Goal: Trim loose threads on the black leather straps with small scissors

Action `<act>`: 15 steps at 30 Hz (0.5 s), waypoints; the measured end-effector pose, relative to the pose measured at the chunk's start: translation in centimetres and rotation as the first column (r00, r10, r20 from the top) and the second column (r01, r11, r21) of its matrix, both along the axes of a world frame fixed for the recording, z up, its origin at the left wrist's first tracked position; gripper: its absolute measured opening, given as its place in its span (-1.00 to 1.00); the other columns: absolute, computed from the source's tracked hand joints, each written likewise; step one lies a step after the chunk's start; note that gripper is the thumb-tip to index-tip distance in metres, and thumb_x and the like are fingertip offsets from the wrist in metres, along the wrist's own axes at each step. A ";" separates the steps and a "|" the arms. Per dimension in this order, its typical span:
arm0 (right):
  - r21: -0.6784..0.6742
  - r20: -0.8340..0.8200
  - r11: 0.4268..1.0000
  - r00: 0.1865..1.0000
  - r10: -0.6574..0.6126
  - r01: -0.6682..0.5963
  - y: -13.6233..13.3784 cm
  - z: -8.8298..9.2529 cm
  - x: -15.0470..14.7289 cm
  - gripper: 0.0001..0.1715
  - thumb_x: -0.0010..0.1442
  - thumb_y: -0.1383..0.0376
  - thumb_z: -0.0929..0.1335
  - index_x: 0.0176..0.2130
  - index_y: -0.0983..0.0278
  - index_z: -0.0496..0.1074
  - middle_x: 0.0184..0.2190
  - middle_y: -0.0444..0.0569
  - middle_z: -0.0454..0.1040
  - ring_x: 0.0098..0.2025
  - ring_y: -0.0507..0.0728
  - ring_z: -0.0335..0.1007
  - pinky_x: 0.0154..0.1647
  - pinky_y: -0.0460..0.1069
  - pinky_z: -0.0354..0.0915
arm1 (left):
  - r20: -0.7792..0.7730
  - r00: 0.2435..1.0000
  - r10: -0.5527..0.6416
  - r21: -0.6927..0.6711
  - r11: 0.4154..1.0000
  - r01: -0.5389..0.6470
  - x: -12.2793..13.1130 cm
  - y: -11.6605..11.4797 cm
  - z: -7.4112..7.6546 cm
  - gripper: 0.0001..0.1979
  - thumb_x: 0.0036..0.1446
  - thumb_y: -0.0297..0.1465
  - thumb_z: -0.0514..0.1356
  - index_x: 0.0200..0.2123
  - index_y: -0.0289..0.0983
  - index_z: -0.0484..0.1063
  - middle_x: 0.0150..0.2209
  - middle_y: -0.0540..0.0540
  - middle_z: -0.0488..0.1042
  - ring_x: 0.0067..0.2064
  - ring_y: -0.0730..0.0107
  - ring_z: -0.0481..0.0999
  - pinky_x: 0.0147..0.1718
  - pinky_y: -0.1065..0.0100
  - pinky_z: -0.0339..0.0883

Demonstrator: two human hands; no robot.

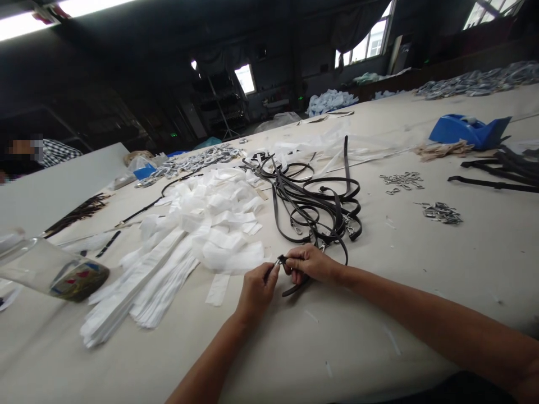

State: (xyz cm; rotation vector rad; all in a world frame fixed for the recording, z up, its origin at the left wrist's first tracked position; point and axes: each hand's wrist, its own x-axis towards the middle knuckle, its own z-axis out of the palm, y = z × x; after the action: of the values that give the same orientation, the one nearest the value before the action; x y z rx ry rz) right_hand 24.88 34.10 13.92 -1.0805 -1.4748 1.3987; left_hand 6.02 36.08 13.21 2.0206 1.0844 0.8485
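Observation:
My right hand [310, 264] is closed on a thin black strap [295, 290], whose loose end hangs below the fingers. My left hand [257, 285] pinches a small metal clasp [278, 260] at the strap's end, so the two hands nearly meet. Fingers hide most of the clasp. Just beyond them lies a tangled heap of black straps [290, 196], some with metal snap hooks [297, 229]. White wrapping strips [227, 219] are piled to the left of the straps.
Two small piles of metal hardware [442, 213] lie to the right, near a blue tape dispenser [471, 132] and more black straps [501, 171]. A clear jar [54, 269] stands at the left. Across the table [168, 365], a person in a checked sleeve [61, 154] is partly visible.

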 end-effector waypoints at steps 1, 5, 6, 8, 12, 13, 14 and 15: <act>0.000 0.015 1.000 1.000 0.001 -0.001 0.0 0.0 0.0 -0.63 0.11 0.10 0.33 -0.48 0.37 0.39 -0.67 -0.09 0.41 -0.64 0.03 0.37 -0.58 -0.12 0.30 | 0.015 1.000 -0.007 -0.053 0.999 0.008 0.1 0.0 0.0 -0.69 0.17 -0.19 0.12 -0.38 -0.32 0.48 -0.54 -0.02 0.37 -0.48 0.47 0.27 -0.46 0.43 0.13; 0.060 0.077 0.998 0.997 0.025 -0.029 0.1 0.4 0.2 -0.69 0.15 0.18 0.29 -0.47 0.36 0.38 -0.68 -0.11 0.39 -0.64 0.02 0.35 -0.59 -0.13 0.27 | 0.154 0.988 -0.012 -0.406 0.911 0.075 0.3 -0.1 0.4 -0.58 0.16 -0.05 0.07 -0.40 -0.32 0.40 -0.68 0.15 0.03 -0.67 0.60 -0.05 -0.70 0.49 -0.13; 0.083 0.094 0.996 0.995 0.025 -0.033 0.0 0.5 0.2 -0.70 0.16 0.20 0.28 -0.47 0.36 0.38 -0.68 -0.12 0.38 -0.63 0.02 0.35 -0.58 -0.13 0.28 | 0.218 0.976 0.007 -0.512 0.852 0.108 0.4 -0.1 0.4 -0.57 0.13 -0.02 0.08 -0.39 -0.31 0.38 -0.67 0.17 -0.02 -0.68 0.62 -0.12 -0.72 0.50 -0.20; 0.141 0.140 0.989 0.990 0.015 -0.035 0.0 0.5 0.3 -0.73 0.18 0.25 0.26 -0.49 0.34 0.35 -0.68 -0.13 0.37 -0.62 0.02 0.35 -0.57 -0.13 0.28 | 0.288 0.956 0.051 -0.624 0.767 0.147 0.5 -0.2 0.5 -0.58 0.08 -0.01 0.14 -0.38 -0.30 0.36 -0.65 0.18 -0.04 -0.67 0.64 -0.15 -0.73 0.51 -0.25; 0.255 0.244 0.965 0.970 0.000 -0.064 -0.2 -0.1 0.4 -0.75 0.19 0.36 0.24 -0.52 0.31 0.28 -0.66 -0.14 0.36 -0.61 0.01 0.34 -0.56 -0.14 0.26 | 0.095 0.995 -0.027 -0.398 0.915 0.063 0.3 0.2 0.5 -0.59 0.13 -0.06 0.11 -0.38 -0.32 0.44 -0.69 0.13 0.09 -0.65 0.58 0.04 -0.67 0.50 -0.08; 0.288 0.263 0.955 0.965 -0.004 -0.075 -0.2 -0.4 0.4 -0.74 0.20 0.37 0.24 -0.53 0.31 0.26 -0.65 -0.14 0.35 -0.61 0.00 0.34 -0.56 -0.14 0.26 | 0.041 0.998 -0.046 -0.304 0.951 0.057 0.1 0.3 0.5 -0.61 0.15 -0.09 0.11 -0.38 -0.32 0.46 -0.67 0.09 0.18 -0.61 0.55 0.14 -0.63 0.48 0.01; 0.322 0.279 0.943 0.960 -0.011 -0.083 -0.2 -0.6 0.4 -0.73 0.20 0.38 0.23 -0.54 0.30 0.23 -0.64 -0.15 0.34 -0.60 0.00 0.33 -0.56 -0.14 0.25 | -0.002 0.998 -0.062 -0.214 0.975 0.060 0.0 0.4 0.5 -0.63 0.16 -0.12 0.11 -0.38 -0.32 0.48 -0.62 0.05 0.27 -0.56 0.51 0.22 -0.56 0.47 0.09; 0.352 0.293 0.932 0.956 -0.019 -0.090 -0.2 -0.8 0.3 -0.71 0.21 0.38 0.23 -0.54 0.29 0.21 -0.63 -0.15 0.33 -0.60 -0.01 0.32 -0.55 -0.15 0.25 | -0.036 0.997 -0.072 -0.134 0.989 0.066 -0.1 0.5 0.6 -0.66 0.17 -0.16 0.11 -0.38 -0.32 0.49 -0.56 0.01 0.36 -0.49 0.47 0.29 -0.49 0.45 0.15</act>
State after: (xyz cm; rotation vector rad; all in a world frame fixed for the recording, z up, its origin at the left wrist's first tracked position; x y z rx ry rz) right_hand 25.23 33.94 13.09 -1.0537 -1.8867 0.9601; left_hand 5.91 36.56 13.77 1.9595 1.0585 0.6843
